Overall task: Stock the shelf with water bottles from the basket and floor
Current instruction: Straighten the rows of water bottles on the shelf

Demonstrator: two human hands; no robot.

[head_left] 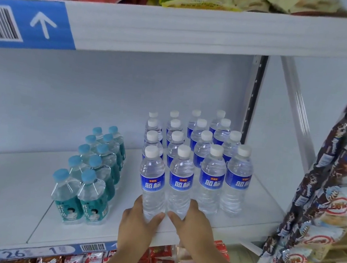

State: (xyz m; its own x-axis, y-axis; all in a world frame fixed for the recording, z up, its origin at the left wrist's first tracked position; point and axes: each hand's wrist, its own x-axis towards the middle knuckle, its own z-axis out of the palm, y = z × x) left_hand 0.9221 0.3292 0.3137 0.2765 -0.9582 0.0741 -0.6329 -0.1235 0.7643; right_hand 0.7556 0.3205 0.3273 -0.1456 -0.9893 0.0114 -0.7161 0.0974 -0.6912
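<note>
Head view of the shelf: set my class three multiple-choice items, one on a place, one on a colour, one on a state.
1. Where do the teal-label bottles stand relative to the blue-label bottles? A left of them B right of them C on top of them
2. What colour are the blue-label bottles' caps? A red B white C green
3. What are the left hand and right hand doing? A hanging idle B tearing a bag C each gripping a front bottle

1 A: bare shelf separates them, teal on the left. 2 B: every cap is white. 3 C: fingers curl round the two leftmost front bottles.
</note>
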